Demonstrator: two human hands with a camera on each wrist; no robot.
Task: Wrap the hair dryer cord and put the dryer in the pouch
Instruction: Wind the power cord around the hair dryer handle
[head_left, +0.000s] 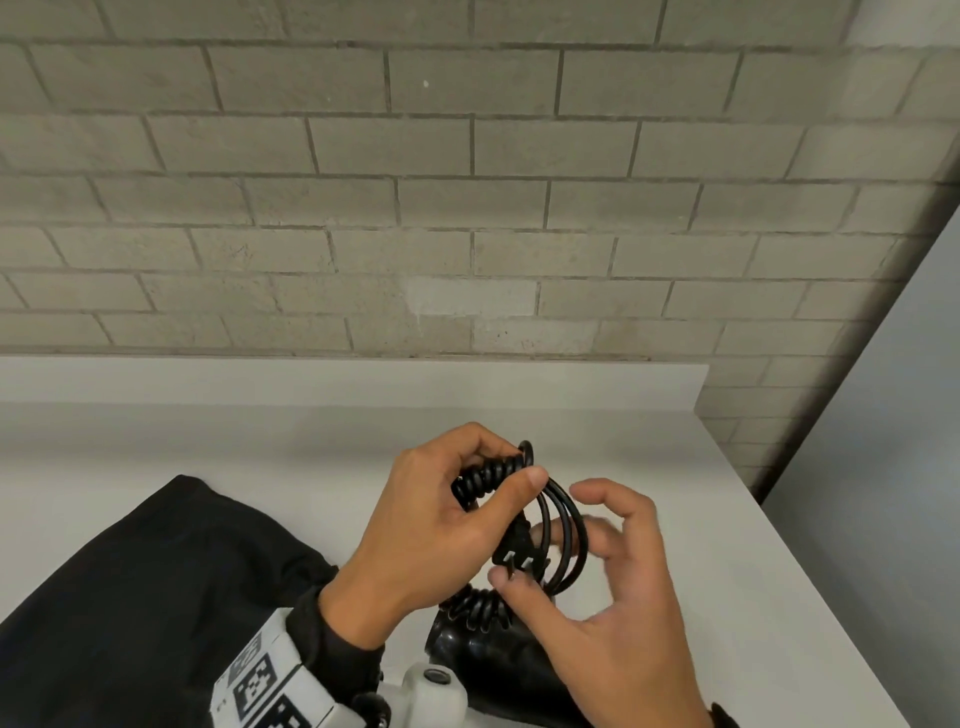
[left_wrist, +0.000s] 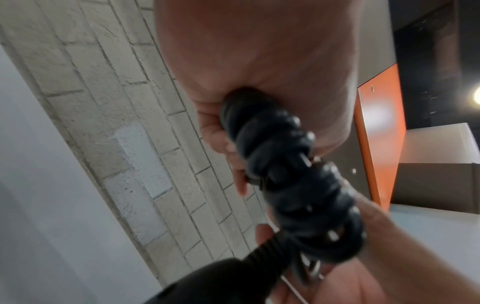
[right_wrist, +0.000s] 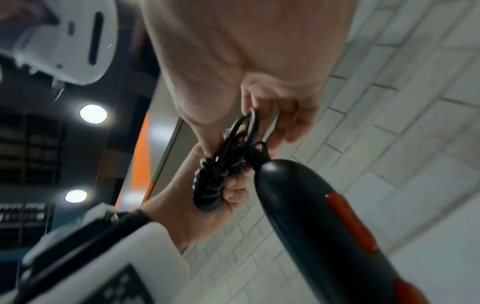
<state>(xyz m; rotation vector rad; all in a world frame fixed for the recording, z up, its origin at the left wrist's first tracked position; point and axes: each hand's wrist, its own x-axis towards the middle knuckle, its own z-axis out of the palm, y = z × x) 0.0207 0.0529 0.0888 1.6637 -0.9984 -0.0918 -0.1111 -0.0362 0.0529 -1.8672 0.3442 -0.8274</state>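
Head: white counter (head_left: 649, 447); brick wall (head_left: 467, 182).

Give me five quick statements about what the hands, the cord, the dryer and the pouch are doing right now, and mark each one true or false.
1. The left hand grips the coiled part of the cord. True.
2. The hair dryer is already inside the pouch. False: it is out in the open, below the hands, and the pouch lies on the table to the left.
3. The plug shows between the two hands. True.
4. The right hand rests flat on the table. False: it is raised at the cord loops, fingers curved.
5. The dryer is all white. False: it is black with orange-red parts.
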